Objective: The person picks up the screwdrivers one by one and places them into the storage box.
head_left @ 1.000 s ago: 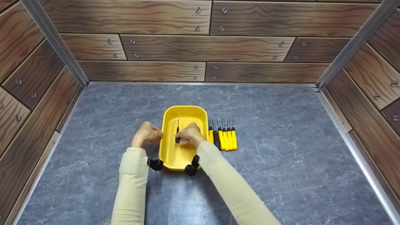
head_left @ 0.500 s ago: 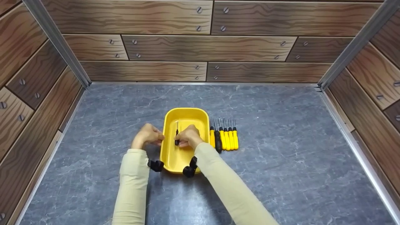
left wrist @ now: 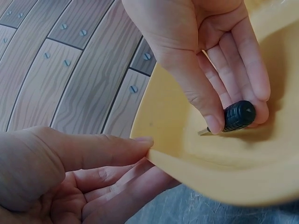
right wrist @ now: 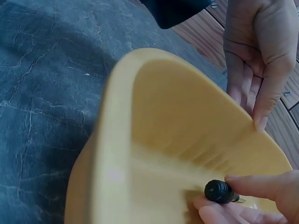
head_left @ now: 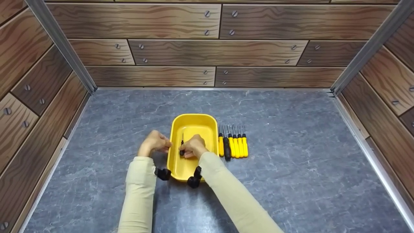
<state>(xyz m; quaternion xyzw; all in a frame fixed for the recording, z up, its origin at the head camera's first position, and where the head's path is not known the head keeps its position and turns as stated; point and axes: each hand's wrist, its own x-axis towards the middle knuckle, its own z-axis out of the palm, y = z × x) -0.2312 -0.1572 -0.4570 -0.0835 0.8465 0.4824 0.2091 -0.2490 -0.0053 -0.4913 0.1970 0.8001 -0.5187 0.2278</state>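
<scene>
A yellow tray (head_left: 194, 173) lies on the grey surface. Its left rim is pinched between the thumb and fingers of my left hand (head_left: 156, 141), as the left wrist view also shows. Inside the tray, my right hand (head_left: 194, 146) pinches the black handle of a small screwdriver (left wrist: 239, 115) between thumb and fingers; its thin shaft points to the far side in the head view. The right wrist view shows the end of the black handle (right wrist: 217, 191) low over the tray floor; whether it touches the floor I cannot tell.
Just right of the tray, several screwdrivers lie side by side, most with yellow handles (head_left: 240, 147) and one with a black handle (head_left: 227, 149). Wood-patterned walls (head_left: 216, 51) with metal edge strips stand at the back and both sides.
The tray, both hands and the row of screwdrivers appear slightly lower in the head view, as does the back wall. The grips of both hands look the same.
</scene>
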